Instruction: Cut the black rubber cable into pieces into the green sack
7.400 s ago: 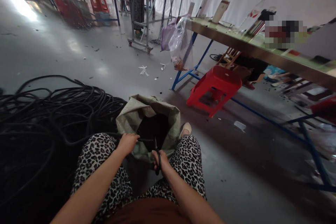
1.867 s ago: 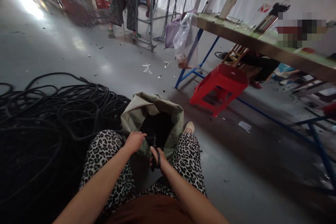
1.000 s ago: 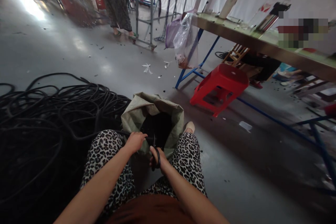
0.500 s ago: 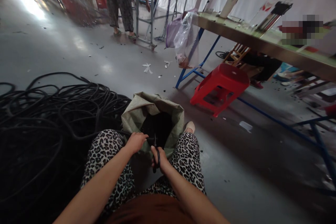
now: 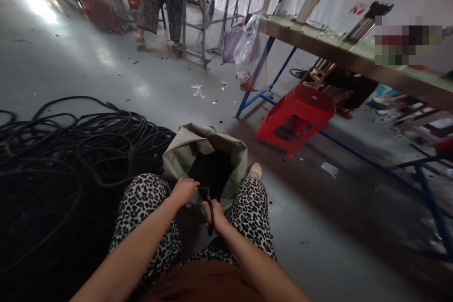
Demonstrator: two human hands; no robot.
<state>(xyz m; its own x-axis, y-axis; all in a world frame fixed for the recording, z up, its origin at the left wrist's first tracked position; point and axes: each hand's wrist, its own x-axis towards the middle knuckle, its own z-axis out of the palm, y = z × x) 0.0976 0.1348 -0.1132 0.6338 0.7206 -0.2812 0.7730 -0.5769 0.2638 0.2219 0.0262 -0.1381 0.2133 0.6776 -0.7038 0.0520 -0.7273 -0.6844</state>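
My left hand [image 5: 184, 192] is closed around a black rubber-looking cord [image 5: 118, 183], whose free end sticks out past my fingers over the sack. In my right hand [image 5: 217, 214] is a pair of scissors [image 5: 211, 222] with black handles, its blades pointing up at the cord's end. Under both hands an open, pale green woven sack [image 5: 239, 151] stands between my knees. Dark material [image 5: 211, 167] lies inside it, too dark to make out piece by piece. The cord runs over my left knee to a large tangled heap of black cord [image 5: 106, 137].
A red plastic stool [image 5: 313, 99] stands on the right beside a long table [image 5: 339, 49] with blue legs. Clear and purple bags [image 5: 249, 52] hang from its end. Ahead, a person [image 5: 163, 0] stands by a metal rack [image 5: 194, 28]. Scraps [image 5: 198, 90] litter the floor.
The scissors have turned slightly, their handles looking closer together. My left hand has stayed in place. The person by the rack has bent over, one foot moving left.
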